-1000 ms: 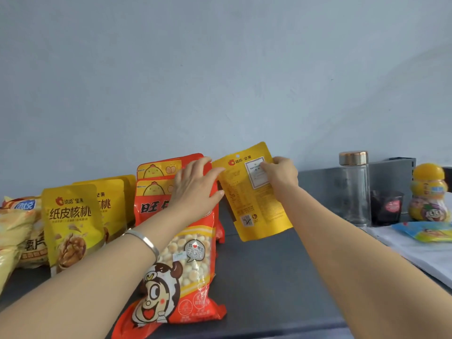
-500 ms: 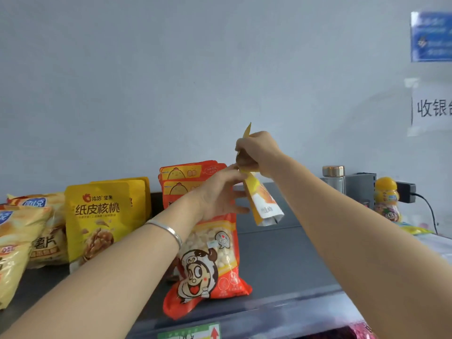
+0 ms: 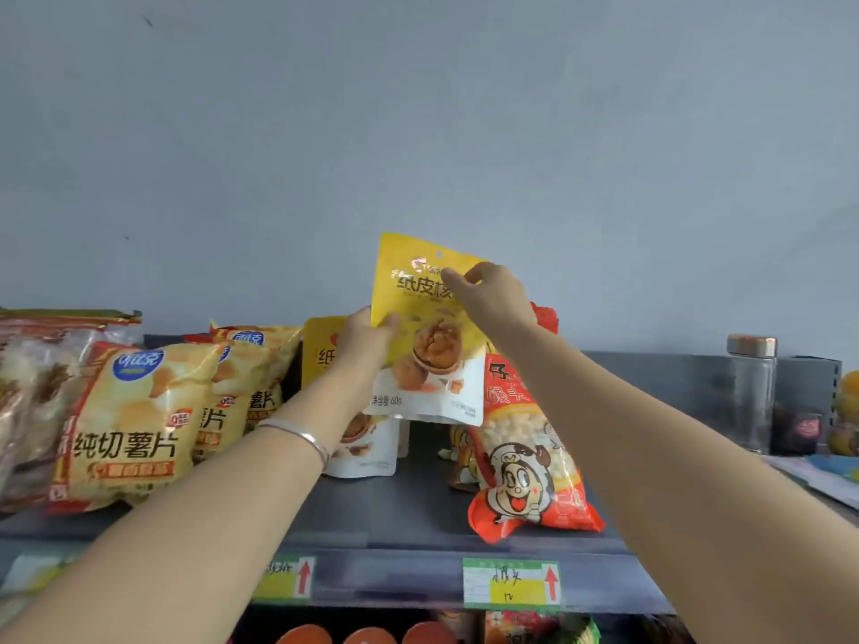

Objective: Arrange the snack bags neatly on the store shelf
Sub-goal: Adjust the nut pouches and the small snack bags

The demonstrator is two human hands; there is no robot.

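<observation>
A yellow walnut bag [image 3: 430,346] hangs upright above the grey top shelf [image 3: 409,508], its front turned toward me. My left hand [image 3: 367,339] pinches its left edge and my right hand [image 3: 490,297] grips its upper right corner. Behind it stands another yellow walnut bag [image 3: 360,439], mostly covered by my left arm. To the right, a red-orange bag of small round biscuits [image 3: 525,457] leans on the shelf, with a second such bag partly hidden behind it. Yellow potato chip bags [image 3: 135,420] stand at the left.
A clear pastry pack [image 3: 28,388] sits at the far left. A glass jar with a copper lid [image 3: 750,392], a dark box and a yellow bottle stand at the right. Price tags [image 3: 511,583] line the shelf's front edge; more goods lie on the shelf below.
The yellow bag turned from edge-on to front-facing and shifted left. My left hand left the red-orange bag and took the yellow bag's left edge. The view has swung left and down.
</observation>
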